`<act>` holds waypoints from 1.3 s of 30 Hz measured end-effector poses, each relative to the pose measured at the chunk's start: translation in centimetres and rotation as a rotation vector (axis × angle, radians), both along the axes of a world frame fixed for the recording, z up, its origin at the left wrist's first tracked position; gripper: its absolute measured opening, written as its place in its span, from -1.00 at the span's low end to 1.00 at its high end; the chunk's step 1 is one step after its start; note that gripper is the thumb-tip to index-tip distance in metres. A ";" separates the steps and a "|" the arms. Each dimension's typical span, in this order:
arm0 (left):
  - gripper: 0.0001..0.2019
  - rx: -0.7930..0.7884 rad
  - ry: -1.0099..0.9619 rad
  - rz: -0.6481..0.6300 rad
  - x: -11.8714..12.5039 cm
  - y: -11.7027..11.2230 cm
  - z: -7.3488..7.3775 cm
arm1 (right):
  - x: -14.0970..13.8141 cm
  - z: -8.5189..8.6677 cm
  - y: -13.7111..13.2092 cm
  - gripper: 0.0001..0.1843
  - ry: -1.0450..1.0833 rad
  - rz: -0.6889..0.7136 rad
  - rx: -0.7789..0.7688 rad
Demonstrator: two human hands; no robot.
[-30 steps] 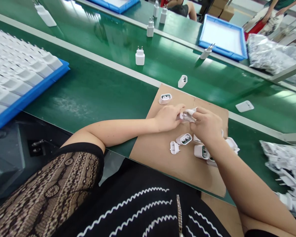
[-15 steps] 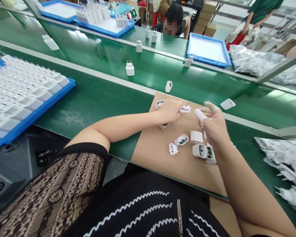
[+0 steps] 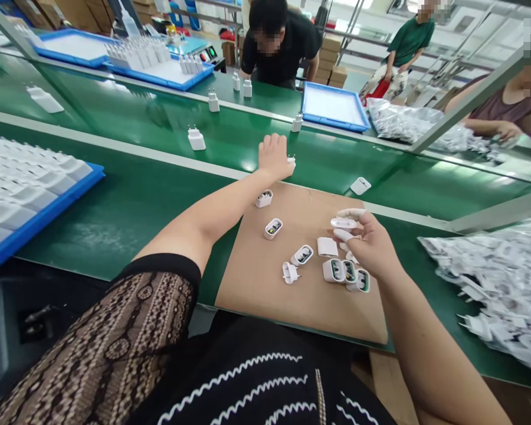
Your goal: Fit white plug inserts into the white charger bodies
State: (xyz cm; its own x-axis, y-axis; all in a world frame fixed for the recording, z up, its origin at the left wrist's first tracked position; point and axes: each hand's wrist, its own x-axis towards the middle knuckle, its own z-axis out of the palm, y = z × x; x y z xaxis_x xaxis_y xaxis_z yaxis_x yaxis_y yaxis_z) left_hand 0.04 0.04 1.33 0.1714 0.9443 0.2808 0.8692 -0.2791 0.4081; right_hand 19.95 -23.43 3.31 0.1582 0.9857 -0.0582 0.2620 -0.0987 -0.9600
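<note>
Pinching white oval piece [image 3: 343, 223] between thumb and covered finger: right hand [image 3: 374, 243], fingertips narrowly parted, above cardboard [image 3: 265, 286]. Any print on open casings [image 3: 330, 271] on cardboard too small to read. Left hand [image 3: 275, 154] over green lane [image 3: 150, 121] beyond metal strip [image 3: 115, 143], fingers side by side; pronged white plug [image 3: 291, 163] by thumb side, whether held cannot tell. Blue tray [image 3: 44, 223] of chargers [image 3: 29, 189] at left, bag of white parts [image 3: 500, 295] at right.
</note>
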 end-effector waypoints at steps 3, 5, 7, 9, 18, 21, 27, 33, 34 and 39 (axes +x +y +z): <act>-0.25 -0.041 -0.050 0.146 -2.8 0.2 -0.6 | -0.2 0.0 0.3 -0.32 0.026 0.010 0.026; -0.30 -0.152 -0.035 0.195 -4.5 0.7 -1.0 | -0.5 0.0 0.5 -0.38 -0.019 0.027 0.062; -0.52 -0.225 -0.037 0.182 -5.7 1.2 -1.2 | -0.8 0.3 0.5 -0.45 -0.136 0.037 0.074; -0.69 -0.232 -0.047 0.152 -6.2 1.0 -0.9 | -1.0 0.6 0.2 -0.42 -0.217 0.030 0.059; -0.63 -0.001 -0.060 -0.559 -4.9 -14.2 0.6 | -1.3 0.6 0.2 -0.72 -0.120 0.024 0.108; -0.67 -0.048 0.046 -0.632 -4.4 -17.5 -1.0 | -1.7 -0.3 1.2 -0.68 -0.189 0.054 0.226; -0.65 -0.137 -0.073 -0.550 -4.9 -16.2 -2.9 | -3.4 0.0 2.6 -0.63 -0.519 0.213 0.293; -0.75 -0.288 -0.384 -0.512 -5.1 -16.1 -3.8 | -5.3 0.5 3.6 -0.50 -0.667 0.413 0.294; -0.75 -0.299 -0.420 -0.503 -5.0 -16.3 -4.0 | -5.4 0.3 3.7 -0.50 -0.653 0.404 0.261; -0.66 -0.348 -0.368 -0.405 -4.6 -17.2 -3.9 | -5.1 -0.1 3.8 -0.67 -0.400 0.124 0.134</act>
